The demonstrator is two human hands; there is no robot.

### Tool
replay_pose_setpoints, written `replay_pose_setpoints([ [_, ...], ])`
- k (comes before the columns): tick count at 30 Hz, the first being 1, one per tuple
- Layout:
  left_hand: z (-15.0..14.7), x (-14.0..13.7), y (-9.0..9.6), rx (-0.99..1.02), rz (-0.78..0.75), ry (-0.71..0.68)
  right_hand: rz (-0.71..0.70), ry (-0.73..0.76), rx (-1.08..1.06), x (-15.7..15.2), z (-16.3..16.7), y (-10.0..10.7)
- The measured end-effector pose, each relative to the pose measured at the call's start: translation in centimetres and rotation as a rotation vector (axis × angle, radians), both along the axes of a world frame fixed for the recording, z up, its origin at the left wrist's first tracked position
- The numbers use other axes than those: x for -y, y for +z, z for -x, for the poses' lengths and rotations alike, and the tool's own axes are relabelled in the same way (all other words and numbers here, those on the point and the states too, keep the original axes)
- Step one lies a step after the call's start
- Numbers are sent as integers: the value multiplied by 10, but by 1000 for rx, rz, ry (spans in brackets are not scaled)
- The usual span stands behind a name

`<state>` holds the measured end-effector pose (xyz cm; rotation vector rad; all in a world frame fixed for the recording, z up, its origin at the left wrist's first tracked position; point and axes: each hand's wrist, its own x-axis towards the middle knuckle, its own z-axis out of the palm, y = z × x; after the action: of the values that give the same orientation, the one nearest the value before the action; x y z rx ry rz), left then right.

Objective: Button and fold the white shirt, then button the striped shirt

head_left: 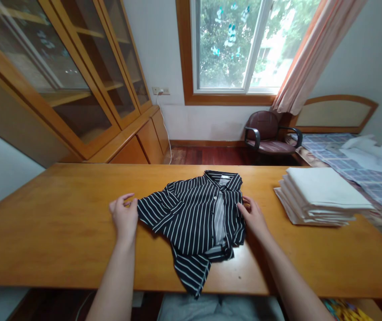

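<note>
Right hand [253, 216] pinches striped button-up shirt [193, 216] edge, left hand [124, 216] grip unclear at sleeve [155, 208]; uneven tugging could skew the placket [213, 218].

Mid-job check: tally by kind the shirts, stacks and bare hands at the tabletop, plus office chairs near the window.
Striped button-up shirt: 1
Stack of white sheets: 1
Bare hands (left hand, right hand): 2
Office chair: 1
Total: 5
</note>
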<state>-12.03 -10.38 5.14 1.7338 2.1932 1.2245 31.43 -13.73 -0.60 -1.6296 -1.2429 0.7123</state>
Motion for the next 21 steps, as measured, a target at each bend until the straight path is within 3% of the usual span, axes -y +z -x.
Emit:
replay_pose_setpoints([
  [1,-8,2,4,-29,-74,146,17,44,53,3,3,4],
  [3,-31,6,13,-135,-133,115,35,120,100,7,11,10],
  [8,-94,6,15,-262,-26,-490,-9,268,-73,13,36,23],
  [11,-118,-3,-1,-331,119,-689,-17,314,-273,17,52,35],
  [16,-129,-15,-31,-315,246,-648,80,271,-578,18,58,47],
  [21,-122,-13,-47,-174,224,-647,187,263,-707,13,50,30],
])
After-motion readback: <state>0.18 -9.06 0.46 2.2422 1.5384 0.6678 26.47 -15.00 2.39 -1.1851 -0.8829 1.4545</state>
